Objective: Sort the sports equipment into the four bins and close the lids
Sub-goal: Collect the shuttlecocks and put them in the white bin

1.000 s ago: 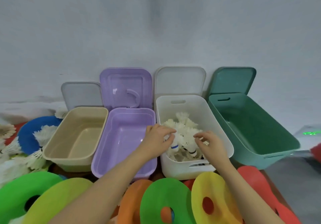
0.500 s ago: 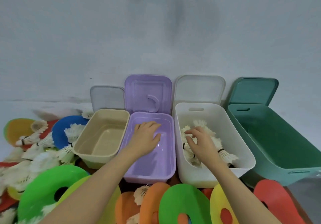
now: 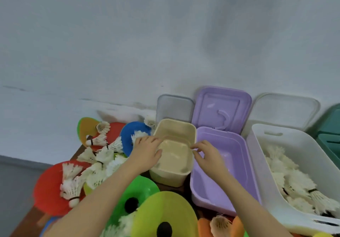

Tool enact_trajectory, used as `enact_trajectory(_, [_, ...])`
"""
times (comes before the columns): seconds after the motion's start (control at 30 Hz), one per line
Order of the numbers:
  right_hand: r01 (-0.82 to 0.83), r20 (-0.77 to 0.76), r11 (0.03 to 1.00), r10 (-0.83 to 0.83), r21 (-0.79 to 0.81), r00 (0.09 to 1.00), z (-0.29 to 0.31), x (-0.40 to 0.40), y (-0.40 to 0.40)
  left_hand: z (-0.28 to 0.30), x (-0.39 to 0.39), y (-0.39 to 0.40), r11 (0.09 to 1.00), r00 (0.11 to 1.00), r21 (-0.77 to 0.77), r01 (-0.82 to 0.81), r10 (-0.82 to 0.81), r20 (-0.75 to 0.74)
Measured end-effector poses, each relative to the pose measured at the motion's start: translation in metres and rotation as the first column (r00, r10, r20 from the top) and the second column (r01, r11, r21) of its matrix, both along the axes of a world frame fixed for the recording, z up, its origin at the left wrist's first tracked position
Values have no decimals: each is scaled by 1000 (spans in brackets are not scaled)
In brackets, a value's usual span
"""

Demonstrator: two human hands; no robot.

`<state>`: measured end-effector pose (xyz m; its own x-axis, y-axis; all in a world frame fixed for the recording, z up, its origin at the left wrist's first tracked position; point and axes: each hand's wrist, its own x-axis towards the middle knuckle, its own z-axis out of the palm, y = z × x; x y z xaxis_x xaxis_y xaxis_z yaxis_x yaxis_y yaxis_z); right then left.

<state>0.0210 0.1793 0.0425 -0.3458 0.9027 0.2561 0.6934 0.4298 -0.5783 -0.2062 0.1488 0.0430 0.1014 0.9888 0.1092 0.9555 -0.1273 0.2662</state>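
Both now moved off the white bin (image 3: 257, 144): left hand (image 3: 145, 155) relaxed over beige bin (image 3: 174, 126) rim, right hand (image 3: 207, 155) loosely curled, empty, above purple bin (image 3: 239, 144). Shuttlecocks (image 3: 287, 179) inside white bin; green bin (image 3: 329, 139) cut off.

Colours around my hands

My left hand (image 3: 145, 154) is resting at the beige bin (image 3: 175, 155); beside my right hand (image 3: 208, 156) a lilac bin (image 3: 237, 155) is sitting, then white bin (image 3: 261, 174), white shuttlecocks (image 3: 287, 179), green disc (image 3: 145, 190).
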Motion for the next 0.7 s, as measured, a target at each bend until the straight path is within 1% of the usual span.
enact_trajectory(0.07, [-15,-22,1000,16,13,1000,-6,-32,4,-9,-29,-1,999,999,-15,-37,37,-16])
enact_trajectory(0.2, [-83,-2,997,83,-2,997,-21,-87,9,-27,-80,0,991,993,-58,-117,116,-17])
enact_trajectory(0.23, [-100,29,995,100,-14,995,-26,-98,9,-30,-91,0,988,990,-74,-139,138,-18])
enact_trajectory(0.3, [-120,138,992,126,-51,982,-33,-118,10,-38,-111,1,978,984,-106,-180,180,-14])
enact_trajectory(0.4, [-138,290,982,169,-127,942,-38,-145,14,-49,-136,2,966,976,-143,-217,220,3])
enact_trajectory(0.53, [-193,548,975,223,-113,806,-42,-170,27,-60,-160,4,946,960,-183,-269,279,35])
enact_trajectory(0.6, [-201,593,974,225,-107,773,-45,-179,33,-64,-166,6,937,952,-202,-284,300,58])
enact_trajectory(0.63, [-206,588,972,230,-109,776,-46,-184,35,-66,-170,8,936,951,-207,-284,303,67])
enact_trajectory(0.7, [-210,528,970,242,-122,814,-45,-189,35,-70,-173,11,939,952,-214,-270,293,84])
